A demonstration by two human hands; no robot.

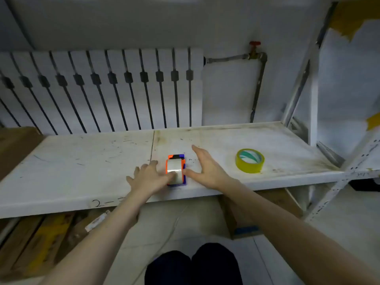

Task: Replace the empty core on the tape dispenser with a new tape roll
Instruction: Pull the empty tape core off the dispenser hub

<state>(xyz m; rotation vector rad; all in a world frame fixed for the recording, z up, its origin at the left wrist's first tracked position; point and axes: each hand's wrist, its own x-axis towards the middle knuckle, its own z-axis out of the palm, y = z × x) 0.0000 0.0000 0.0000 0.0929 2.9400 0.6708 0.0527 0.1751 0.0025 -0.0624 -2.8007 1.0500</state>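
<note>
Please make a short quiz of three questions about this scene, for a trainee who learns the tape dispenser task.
1. True or false: the yellow tape roll is already mounted on the tape dispenser.
2. Which hand has a finger on top of the dispenser? A) left hand B) right hand C) neither
3. Fill in: the yellow tape roll lies on the white shelf, on the ____ side of the right hand.

Key:
1. False; it lies flat on the shelf, apart from the dispenser.
2. A; the right hand is open beside the dispenser.
3. right
</note>
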